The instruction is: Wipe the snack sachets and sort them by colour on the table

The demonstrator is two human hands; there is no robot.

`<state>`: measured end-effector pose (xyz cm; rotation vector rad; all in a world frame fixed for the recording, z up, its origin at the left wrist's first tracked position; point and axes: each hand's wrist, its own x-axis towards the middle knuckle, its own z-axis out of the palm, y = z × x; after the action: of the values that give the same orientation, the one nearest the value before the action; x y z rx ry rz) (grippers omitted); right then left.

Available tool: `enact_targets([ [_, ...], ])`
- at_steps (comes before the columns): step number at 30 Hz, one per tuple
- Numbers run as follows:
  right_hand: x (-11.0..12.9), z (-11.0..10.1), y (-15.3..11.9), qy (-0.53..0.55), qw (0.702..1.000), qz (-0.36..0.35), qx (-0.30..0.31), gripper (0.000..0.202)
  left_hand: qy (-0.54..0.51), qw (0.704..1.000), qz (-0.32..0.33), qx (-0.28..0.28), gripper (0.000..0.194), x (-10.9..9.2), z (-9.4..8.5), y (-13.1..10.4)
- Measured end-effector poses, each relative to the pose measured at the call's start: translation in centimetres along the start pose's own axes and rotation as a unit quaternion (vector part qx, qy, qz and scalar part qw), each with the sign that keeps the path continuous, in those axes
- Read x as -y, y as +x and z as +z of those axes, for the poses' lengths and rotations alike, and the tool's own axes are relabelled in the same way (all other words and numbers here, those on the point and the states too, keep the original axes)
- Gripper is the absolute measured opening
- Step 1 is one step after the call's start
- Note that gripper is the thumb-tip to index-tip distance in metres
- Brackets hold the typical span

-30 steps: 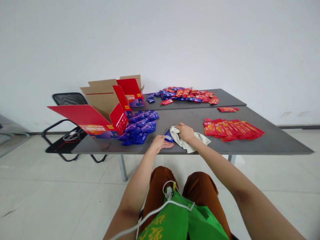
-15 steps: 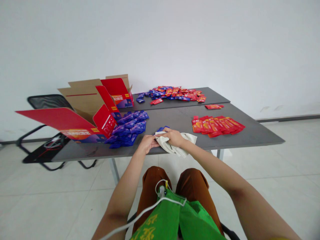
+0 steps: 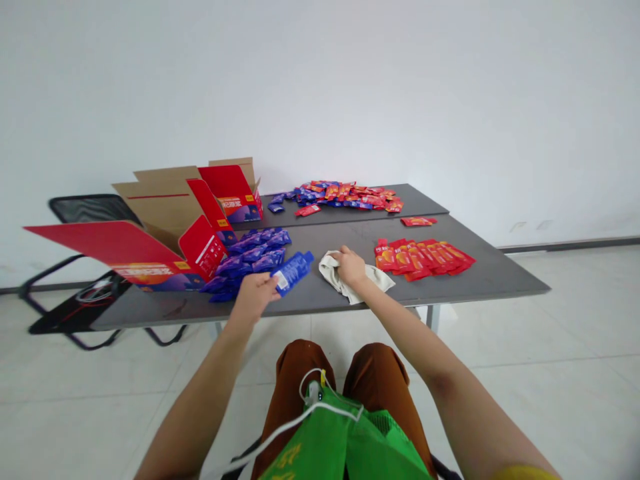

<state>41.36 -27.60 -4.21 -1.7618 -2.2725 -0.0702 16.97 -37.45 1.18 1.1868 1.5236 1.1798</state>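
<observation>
A blue pouch with a small spout and a white label is pinched by its lower end in my left hand, tilted up toward the right. On the table, my right hand is closed on a cream cloth that lies crumpled under it. Just left of the held pouch, several blue pouches lie in overlapping rows beside the boxes. To the right of the cloth, several red pouches are fanned out in a row.
Open red cardboard boxes with raised flaps stand along the left of the grey table. A mixed heap of red and blue pouches lies at the back. One red pouch lies alone. A black mesh chair stands at left.
My left hand has moved left, away from the cloth, carrying the blue pouch. My right hand stays on the cloth, now apart from the pouch. The view has shifted slightly.
</observation>
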Motion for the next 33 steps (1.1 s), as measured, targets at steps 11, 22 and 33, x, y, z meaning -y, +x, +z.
enact_targets([
  [11,-0.1,0.2,0.1,-0.013,1.0,0.009,-0.004,0.051,0.572,0.739,0.24,-0.263,0.042,-8.6,-10.3,4.0],
  [22,-0.3,0.4,0.2,0.007,1.0,0.012,-0.002,0.051,0.724,0.657,0.205,0.05,0.041,-5.0,-13.7,10.3],
  [33,0.5,-0.4,0.1,-0.006,1.0,0.022,0.012,0.048,0.636,0.721,0.267,-0.071,0.038,-12.2,-6.7,17.6],
])
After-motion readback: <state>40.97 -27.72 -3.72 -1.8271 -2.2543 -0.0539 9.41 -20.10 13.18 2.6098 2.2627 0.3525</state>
